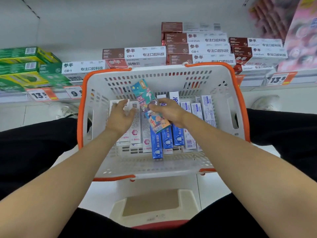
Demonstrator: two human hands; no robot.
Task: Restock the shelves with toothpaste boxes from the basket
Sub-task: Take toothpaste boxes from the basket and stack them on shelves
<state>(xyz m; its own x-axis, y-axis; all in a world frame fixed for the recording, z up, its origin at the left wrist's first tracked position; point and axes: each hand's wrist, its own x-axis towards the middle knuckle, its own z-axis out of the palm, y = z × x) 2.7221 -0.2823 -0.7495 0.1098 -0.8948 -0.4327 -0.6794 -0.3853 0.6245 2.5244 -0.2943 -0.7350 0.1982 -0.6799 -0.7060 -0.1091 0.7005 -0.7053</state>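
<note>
A white basket with an orange rim stands on the floor between my knees, in front of the low shelf. Several toothpaste boxes lie in it: white-and-pink ones at left, blue ones in the middle, pale blue-and-white ones at right. My right hand grips a colourful illustrated toothpaste box around its middle and holds it tilted above the others. My left hand hovers over the white-and-pink boxes with fingers loosely spread, holding nothing.
The low shelf carries stacked white-and-brown toothpaste boxes at centre and right, and green boxes at left. Price tags line its front edge. A white stool sits under me. My legs flank the basket.
</note>
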